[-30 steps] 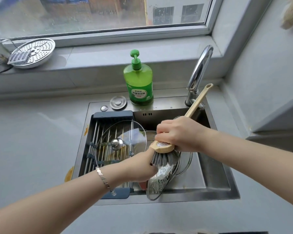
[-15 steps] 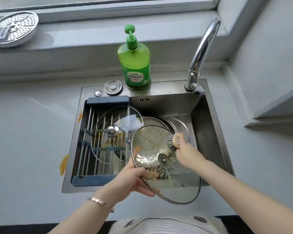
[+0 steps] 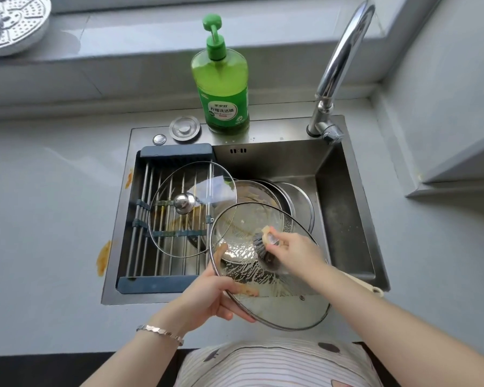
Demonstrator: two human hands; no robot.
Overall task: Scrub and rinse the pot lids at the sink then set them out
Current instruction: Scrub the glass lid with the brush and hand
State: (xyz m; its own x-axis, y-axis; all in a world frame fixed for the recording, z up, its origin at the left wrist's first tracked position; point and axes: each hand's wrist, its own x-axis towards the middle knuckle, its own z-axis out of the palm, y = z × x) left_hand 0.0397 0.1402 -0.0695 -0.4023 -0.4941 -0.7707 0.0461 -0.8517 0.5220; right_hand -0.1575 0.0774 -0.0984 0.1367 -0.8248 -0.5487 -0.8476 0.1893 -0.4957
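Scrubbing over the sink (image 3: pixel 344 219). On the left we have the first lid (image 3: pixel 190 210) lying knob-up on the rack (image 3: pixel 176 152). Our left hand (image 3: pixel 210 297) grips the near-left rim of the second lid (image 3: pixel 277 300), held tilted, fingers curled under it. The soap bottle (image 3: pixel 221 79) stands behind. Our right hand (image 3: pixel 296 255) is wrapped round the brush (image 3: pixel 263 243), bristles on the soapy glass. Stacked lids (image 3: pixel 299 202) sit in the basin, with the faucet (image 3: pixel 344 57) at far right.

A pale grey bench (image 3: pixel 42 208) is lit by soft daylight; orange stains (image 3: pixel 103 257) are seen on it; a grey window sill (image 3: pixel 140 43) is set behind.
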